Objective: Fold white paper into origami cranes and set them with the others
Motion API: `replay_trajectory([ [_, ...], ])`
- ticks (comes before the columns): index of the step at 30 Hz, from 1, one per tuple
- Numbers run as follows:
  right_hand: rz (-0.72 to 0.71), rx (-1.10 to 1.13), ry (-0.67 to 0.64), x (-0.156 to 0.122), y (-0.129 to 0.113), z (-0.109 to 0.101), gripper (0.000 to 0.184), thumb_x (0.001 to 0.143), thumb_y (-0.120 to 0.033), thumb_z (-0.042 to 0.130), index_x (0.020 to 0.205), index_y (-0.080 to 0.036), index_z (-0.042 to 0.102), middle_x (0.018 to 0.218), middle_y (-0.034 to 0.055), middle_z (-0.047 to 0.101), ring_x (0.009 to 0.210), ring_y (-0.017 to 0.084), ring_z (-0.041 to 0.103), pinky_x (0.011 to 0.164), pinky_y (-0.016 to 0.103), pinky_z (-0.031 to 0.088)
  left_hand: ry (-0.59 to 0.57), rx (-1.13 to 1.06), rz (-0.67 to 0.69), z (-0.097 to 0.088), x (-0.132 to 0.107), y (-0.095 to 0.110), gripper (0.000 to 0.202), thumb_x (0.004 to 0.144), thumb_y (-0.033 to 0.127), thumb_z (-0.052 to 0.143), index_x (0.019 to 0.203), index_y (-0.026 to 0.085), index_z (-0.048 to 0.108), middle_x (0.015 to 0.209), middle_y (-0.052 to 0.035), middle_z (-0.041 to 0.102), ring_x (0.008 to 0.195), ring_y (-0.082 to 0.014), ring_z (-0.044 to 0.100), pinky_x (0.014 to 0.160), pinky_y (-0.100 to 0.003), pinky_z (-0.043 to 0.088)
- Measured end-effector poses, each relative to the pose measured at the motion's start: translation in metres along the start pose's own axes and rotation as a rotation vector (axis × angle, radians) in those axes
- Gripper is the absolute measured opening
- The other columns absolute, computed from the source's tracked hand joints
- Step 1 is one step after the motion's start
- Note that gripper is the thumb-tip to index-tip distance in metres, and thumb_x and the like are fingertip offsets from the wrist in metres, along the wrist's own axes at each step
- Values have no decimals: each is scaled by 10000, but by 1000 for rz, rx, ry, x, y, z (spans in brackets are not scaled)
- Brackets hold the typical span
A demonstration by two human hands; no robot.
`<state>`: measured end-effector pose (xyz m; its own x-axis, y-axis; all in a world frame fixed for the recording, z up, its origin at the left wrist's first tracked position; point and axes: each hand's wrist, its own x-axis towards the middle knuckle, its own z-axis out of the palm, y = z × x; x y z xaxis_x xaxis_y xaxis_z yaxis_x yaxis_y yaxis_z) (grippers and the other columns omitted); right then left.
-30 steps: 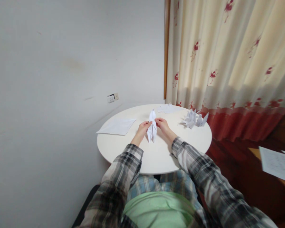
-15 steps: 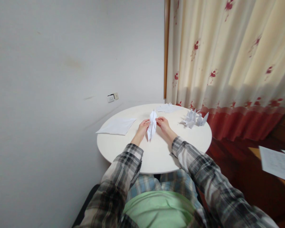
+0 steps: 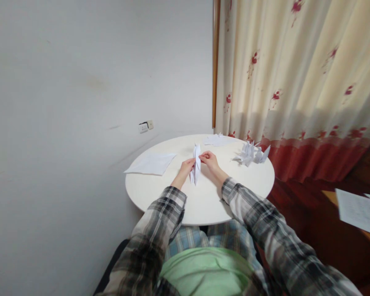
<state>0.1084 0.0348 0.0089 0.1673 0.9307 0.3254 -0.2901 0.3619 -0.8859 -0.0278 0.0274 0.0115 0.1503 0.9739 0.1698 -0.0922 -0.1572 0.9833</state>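
A narrow piece of folded white paper (image 3: 197,169) is held over the middle of the round white table (image 3: 200,205), its long side pointing away from me. My left hand (image 3: 186,165) pinches its left side. From the right, my right hand (image 3: 210,159) grips the other side with thumb and forefinger. The paper's folds stand partly apart at the far and near ends. My fingertips hide part of its middle.
White sheets (image 3: 151,163) lie at the table's left. More paper (image 3: 217,140) is at the far edge. Several folded paper shapes (image 3: 249,153) are bunched at the right. A wall stands left, a curtain (image 3: 283,82) behind. Printed sheets (image 3: 359,211) lie on another surface at right.
The folded paper has turned from showing a broad face to a narrower, edge-on look. My right hand has shifted slightly left, closer to my left hand.
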Motion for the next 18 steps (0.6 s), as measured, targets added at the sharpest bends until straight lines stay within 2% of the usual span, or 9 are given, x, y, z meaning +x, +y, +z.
replay_trajectory([
  [7,0,43,9,1,1,0,251,535,-290,768,699,-217,594,577,-62,599,609,110,553,674,282,478,-1,-11,-9,0,0,0,281,672,437,704,697,159,680,654,-5,611,624,-116,473,625,-260,333],
  [10,14,38,27,1,-1,0,247,535,-290,758,705,-218,594,573,-61,597,611,114,549,668,284,472,34,-26,17,-1,0,-1,292,643,444,719,660,166,632,640,2,587,592,-109,461,601,-261,328],
  [14,9,27,67,1,-2,-1,205,553,-266,728,704,-215,598,581,-57,600,614,118,548,661,283,464,65,-79,46,-3,2,-3,382,565,488,796,690,156,653,643,3,607,584,-97,461,614,-261,357],
  [18,0,9,106,1,-3,-1,152,564,-230,696,678,-212,596,589,-47,607,609,122,546,644,281,452,38,-156,11,-3,2,-2,531,411,527,897,702,140,680,694,-22,666,674,-121,554,689,-271,431],
])
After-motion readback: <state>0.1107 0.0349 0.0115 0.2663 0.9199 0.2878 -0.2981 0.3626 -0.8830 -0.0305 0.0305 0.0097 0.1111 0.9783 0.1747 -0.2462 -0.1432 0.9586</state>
